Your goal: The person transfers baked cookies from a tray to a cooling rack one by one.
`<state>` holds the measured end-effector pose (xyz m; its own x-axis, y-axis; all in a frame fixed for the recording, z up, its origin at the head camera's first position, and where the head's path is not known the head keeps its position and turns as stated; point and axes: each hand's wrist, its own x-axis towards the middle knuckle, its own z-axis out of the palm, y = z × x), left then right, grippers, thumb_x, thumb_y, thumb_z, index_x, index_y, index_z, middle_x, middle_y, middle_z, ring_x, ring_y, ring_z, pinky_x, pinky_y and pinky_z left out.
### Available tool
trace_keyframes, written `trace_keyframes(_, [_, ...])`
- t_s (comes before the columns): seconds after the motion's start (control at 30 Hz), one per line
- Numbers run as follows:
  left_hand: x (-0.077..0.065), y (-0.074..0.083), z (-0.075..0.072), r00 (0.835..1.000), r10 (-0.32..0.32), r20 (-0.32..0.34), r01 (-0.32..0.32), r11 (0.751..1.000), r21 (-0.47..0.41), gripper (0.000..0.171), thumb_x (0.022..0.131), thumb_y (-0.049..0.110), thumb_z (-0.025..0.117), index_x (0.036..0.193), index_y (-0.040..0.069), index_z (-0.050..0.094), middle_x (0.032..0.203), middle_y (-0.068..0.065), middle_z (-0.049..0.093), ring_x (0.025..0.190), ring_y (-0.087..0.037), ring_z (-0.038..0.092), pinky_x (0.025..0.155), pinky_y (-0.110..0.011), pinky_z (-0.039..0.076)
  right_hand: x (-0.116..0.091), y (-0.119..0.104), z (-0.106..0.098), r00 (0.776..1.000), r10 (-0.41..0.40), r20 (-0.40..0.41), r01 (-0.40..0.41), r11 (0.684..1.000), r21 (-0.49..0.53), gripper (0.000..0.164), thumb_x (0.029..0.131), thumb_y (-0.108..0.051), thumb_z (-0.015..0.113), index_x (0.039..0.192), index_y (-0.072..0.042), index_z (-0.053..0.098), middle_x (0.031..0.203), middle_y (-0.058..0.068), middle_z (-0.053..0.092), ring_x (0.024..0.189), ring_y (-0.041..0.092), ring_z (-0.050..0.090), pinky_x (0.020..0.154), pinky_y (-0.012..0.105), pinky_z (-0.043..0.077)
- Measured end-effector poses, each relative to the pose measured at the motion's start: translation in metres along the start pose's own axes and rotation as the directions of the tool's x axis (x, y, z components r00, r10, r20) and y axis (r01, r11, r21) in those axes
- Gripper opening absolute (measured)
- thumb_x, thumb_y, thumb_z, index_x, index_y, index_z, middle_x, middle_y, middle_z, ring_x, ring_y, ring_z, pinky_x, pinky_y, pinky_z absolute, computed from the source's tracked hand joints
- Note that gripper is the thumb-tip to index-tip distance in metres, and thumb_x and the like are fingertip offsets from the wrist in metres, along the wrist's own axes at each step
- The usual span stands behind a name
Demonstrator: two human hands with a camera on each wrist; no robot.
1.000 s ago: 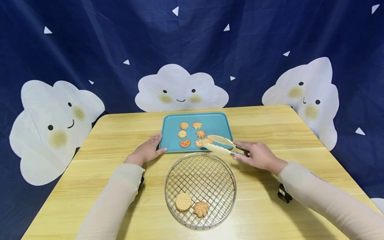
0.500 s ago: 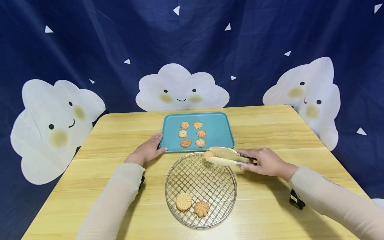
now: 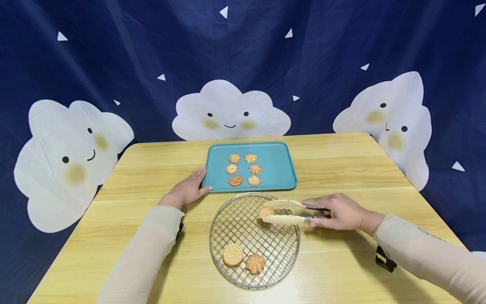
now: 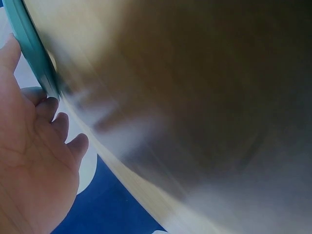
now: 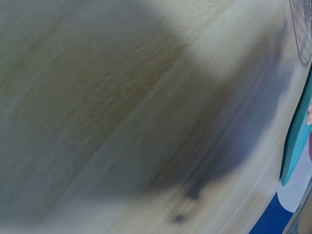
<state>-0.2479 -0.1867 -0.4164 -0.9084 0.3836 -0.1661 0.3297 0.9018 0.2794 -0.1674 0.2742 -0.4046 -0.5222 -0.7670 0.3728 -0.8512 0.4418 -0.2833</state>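
Observation:
My right hand (image 3: pixel 341 212) grips the metal handles of a pair of tongs (image 3: pixel 286 219) with cream-coloured tips. Between the tips is a small golden cookie (image 3: pixel 265 212), over the upper right part of the round wire rack (image 3: pixel 235 219). Lower on that rack lie a round dotted biscuit (image 3: pixel 232 255) and a flower-shaped cookie (image 3: pixel 255 263). My left hand (image 3: pixel 187 189) rests at the near left corner of the teal tray (image 3: pixel 275 164), fingers along its side and thumb at the front edge; the left wrist view shows fingertips against the tray's rim (image 4: pixel 36 53).
Two columns of cookies lie on the tray, among them a pretzel-shaped one (image 3: pixel 235 181) and a swirled one (image 3: pixel 233 158). The wooden table (image 3: pixel 338 164) ends at a dark blue backdrop (image 3: pixel 250 50) with white clouds.
The tongs have carried the cookie from the tray's front toward me, over the rack. My right hand moved nearer and slightly right; the left hand stayed at the tray corner.

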Motion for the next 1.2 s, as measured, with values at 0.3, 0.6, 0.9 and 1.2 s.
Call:
trace_keyframes(0.3, [0.001,-0.001,0.001,1.000,-0.001,-0.001,0.001,1.000,-0.003,0.078,0.099,0.046,0.045,0.151,-0.002,0.013,0.157,-0.018,0.011,0.142,-0.036,0.010,0.114,-0.050,0.015,-0.003,-0.006,-0.006,0.996,-0.087,0.012,0.087,0.996,0.015,0.053,0.078,-0.033,0.079,0.121,-0.006,0.066,0.107,0.008,0.070,0.081,0.011,0.067,0.072,0.021,0.054])
trace_keyframes(0.6, [0.002,-0.003,0.002,1.000,-0.002,-0.005,0.002,1.000,0.001,0.078,0.099,0.047,0.044,0.151,-0.001,0.012,0.157,-0.018,0.010,0.142,-0.036,0.009,0.114,-0.050,0.015,-0.005,-0.011,-0.012,0.987,-0.151,0.055,0.149,0.988,0.044,0.053,0.077,-0.033,0.080,0.121,-0.006,0.065,0.107,0.007,0.070,0.089,0.018,0.069,0.075,0.024,0.055])
trace_keyframes(0.9, [0.002,-0.003,0.001,1.000,-0.008,-0.001,0.008,1.000,0.000,0.078,0.099,0.047,0.044,0.151,-0.001,0.013,0.157,-0.017,0.010,0.143,-0.035,0.009,0.114,-0.050,0.015,-0.007,-0.014,-0.013,0.973,-0.206,0.101,0.198,0.977,0.084,0.053,0.076,-0.031,0.081,0.121,-0.007,0.065,0.111,0.004,0.069,0.094,0.017,0.068,0.081,0.023,0.053])
trace_keyframes(1.2, [0.001,-0.002,0.001,1.000,-0.005,0.007,0.005,1.000,0.007,0.077,0.099,0.047,0.043,0.151,-0.001,0.012,0.157,-0.017,0.010,0.143,-0.034,0.009,0.114,-0.049,0.015,-0.010,-0.017,-0.015,0.967,-0.210,0.142,0.194,0.974,0.116,0.054,0.076,-0.033,0.081,0.120,-0.007,0.066,0.113,0.004,0.068,0.096,0.018,0.067,0.084,0.023,0.052])
